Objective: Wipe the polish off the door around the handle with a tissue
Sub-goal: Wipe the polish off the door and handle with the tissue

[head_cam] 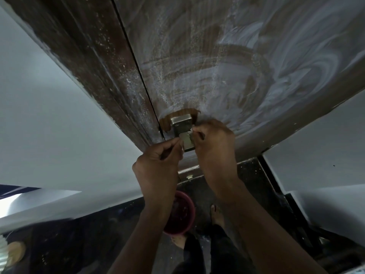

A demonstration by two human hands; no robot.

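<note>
At frame centre, the metal handle (182,128) sat in a wiped brown patch of the polish-swirled door (227,66). Left hand (158,165) and right hand (212,141) pinched a tissue (187,136) against it.

Head view, person's own body. Left hand (160,155) and right hand (212,139): both bare, no gloves, rings or watch visible. Left forearm (146,230) and right forearm (250,224): bare along their whole visible length to the frame edge at 6 o'clock, no sleeve or cuff showing. Legs at 6 o'clock: dark trousers (221,252), loose, plain, no markings discernible in the dim light. Feet: bare, the right foot (216,214) at 12 o'clock of its trouser hem, the left foot (179,241) partly hidden behind the forearm.
</note>
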